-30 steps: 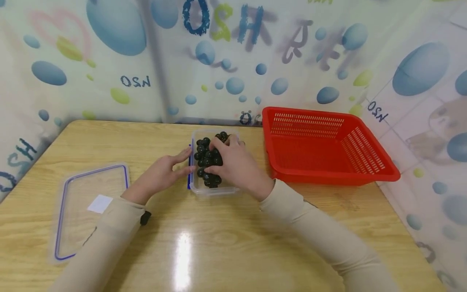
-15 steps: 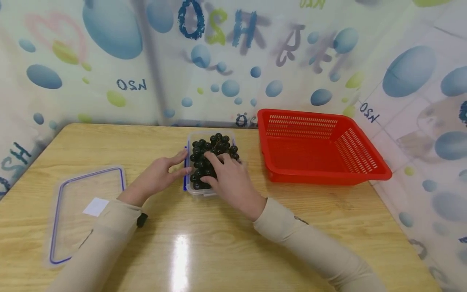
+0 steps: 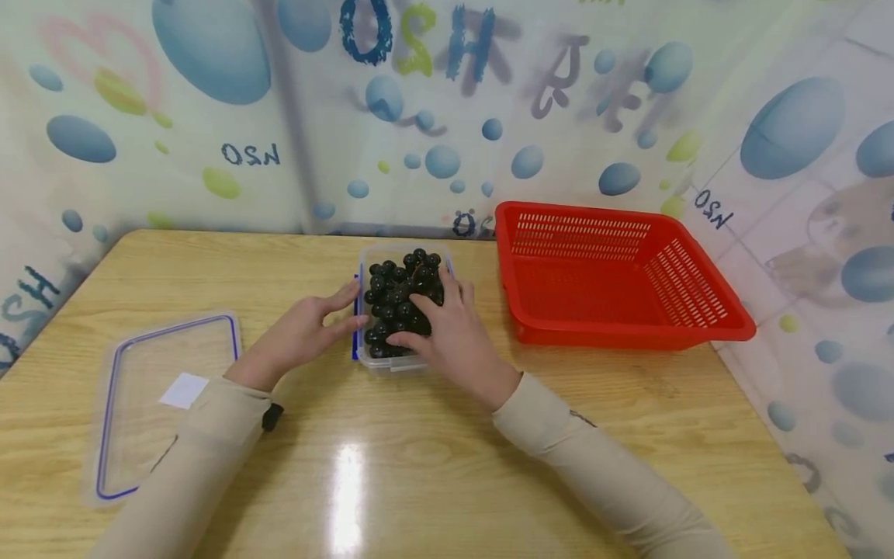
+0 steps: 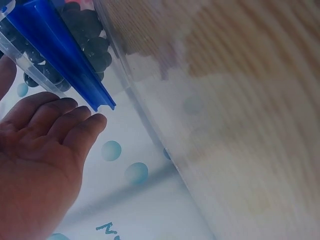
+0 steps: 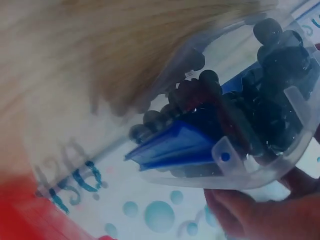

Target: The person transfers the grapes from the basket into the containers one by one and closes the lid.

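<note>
Densely clustered, glossy round grapes

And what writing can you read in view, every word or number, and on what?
"OSH": backdrop, top; again, tilted, at its left edge.
"O2N", seemingly reversed lettering: backdrop, left and right.
"Ö": backdrop, behind the box.
Other backdrop letters: too faint, cut off or blurred.
Label on the lid: nothing readable.
Box: nothing readable.
</note>
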Available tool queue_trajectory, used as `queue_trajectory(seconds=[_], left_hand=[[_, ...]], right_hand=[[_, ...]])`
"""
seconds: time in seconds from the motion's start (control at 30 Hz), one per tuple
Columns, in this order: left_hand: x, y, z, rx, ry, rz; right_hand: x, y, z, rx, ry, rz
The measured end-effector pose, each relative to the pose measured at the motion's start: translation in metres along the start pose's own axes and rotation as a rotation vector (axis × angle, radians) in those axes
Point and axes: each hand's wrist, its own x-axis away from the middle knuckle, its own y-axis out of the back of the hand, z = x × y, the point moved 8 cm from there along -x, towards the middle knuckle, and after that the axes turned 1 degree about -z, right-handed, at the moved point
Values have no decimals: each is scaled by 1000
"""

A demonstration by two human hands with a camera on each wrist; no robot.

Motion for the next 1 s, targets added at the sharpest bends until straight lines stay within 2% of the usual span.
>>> queue_trajectory(seconds=[0.33,0.43,0.6,0.83,1.0], left_hand=[[0,0,0,8,16,14],[1,-1,2,8,24,11],[5,-2,7,20,54,15],[5,-3,7,21,64,18],[1,-2,5,16,60,27]], right_hand=[[6,-13,-1,77,0,170],[8,-17,0,69,3,205],[8,-18,4,44,58,144],[10,-13,23,122,267,83],[11,-7,22,164,271,94]])
